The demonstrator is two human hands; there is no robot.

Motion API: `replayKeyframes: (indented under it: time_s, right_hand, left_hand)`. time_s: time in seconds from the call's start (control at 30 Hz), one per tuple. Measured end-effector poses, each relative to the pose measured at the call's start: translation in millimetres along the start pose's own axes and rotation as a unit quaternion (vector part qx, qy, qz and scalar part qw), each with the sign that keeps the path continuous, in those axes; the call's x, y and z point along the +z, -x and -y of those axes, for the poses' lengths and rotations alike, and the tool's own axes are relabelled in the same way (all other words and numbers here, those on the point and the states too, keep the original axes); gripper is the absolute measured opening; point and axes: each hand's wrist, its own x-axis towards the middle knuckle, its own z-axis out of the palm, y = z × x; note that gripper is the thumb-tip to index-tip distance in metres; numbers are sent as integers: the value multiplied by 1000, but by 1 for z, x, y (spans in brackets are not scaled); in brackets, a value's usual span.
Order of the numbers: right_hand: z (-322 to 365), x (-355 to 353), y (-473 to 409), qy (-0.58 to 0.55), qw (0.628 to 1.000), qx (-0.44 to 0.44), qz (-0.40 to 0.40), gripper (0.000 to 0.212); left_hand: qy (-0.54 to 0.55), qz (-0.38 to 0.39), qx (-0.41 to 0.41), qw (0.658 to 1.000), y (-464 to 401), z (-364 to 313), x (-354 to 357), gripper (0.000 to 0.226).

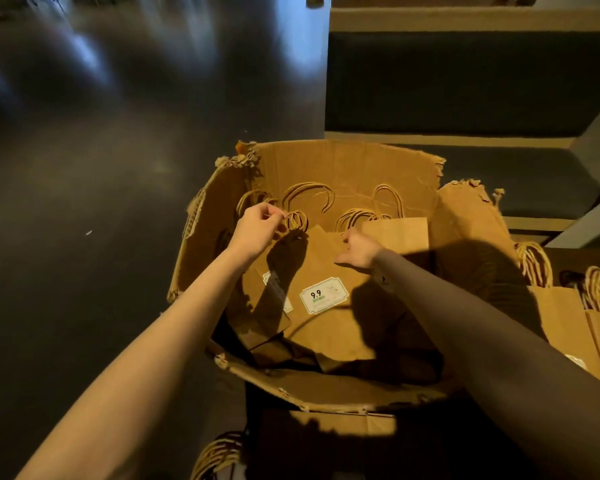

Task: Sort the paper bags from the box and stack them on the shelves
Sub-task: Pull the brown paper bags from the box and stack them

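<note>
Our left hand pinches the twisted cord handle of a brown paper bag lying inside the torn cardboard box; our right hand rests on that bag with fingers loose, gripping nothing. The bag carries a white label printed "9.9". More bags lie outside the box to the right, below the dark shelves.

Paper bags in box — shelves behind, right.
</note>
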Motion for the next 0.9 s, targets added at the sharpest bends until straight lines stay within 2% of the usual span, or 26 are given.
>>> replayKeyframes:
  time_s: [0.17, 0.3, 0.37, 0.47, 0.5, 0.57, 0.73, 0.9]
  right_hand:
    - [0, 16, -15, 49, 998, 39, -18, 100]
    - [3, 29, -16, 83, 993, 76, -31, 107]
    - [5, 32, -17, 58, 992, 110, -18, 97]
    - [12, 28, -11, 17, 998, 51, 12, 53]
    - [12, 24, -6, -12, 998, 53, 28, 47]
    - [10, 13, 3, -44, 996, 72, 16, 44]
    - [6, -19, 30, -115, 993, 3, -31, 29]
    - [4, -51, 75, -292, 947, -90, -101, 30]
  left_hand:
    - [41, -8, -18, 999, 0, 6, 4, 16]
    - [65, -8, -24, 998, 3, 3, 6, 18]
    - [73, -8, -29, 997, 4, 4, 6, 19]
    - [81, -6, -37, 996, 8, 6, 4, 19]
    - [83, -6, -38, 996, 9, 6, 3, 18]
    - [87, -9, -39, 995, 10, 7, 2, 17]
    - [103, -24, -35, 994, 11, 4, 3, 17]
    - [100, -74, 8, 992, 16, -1, 5, 15]
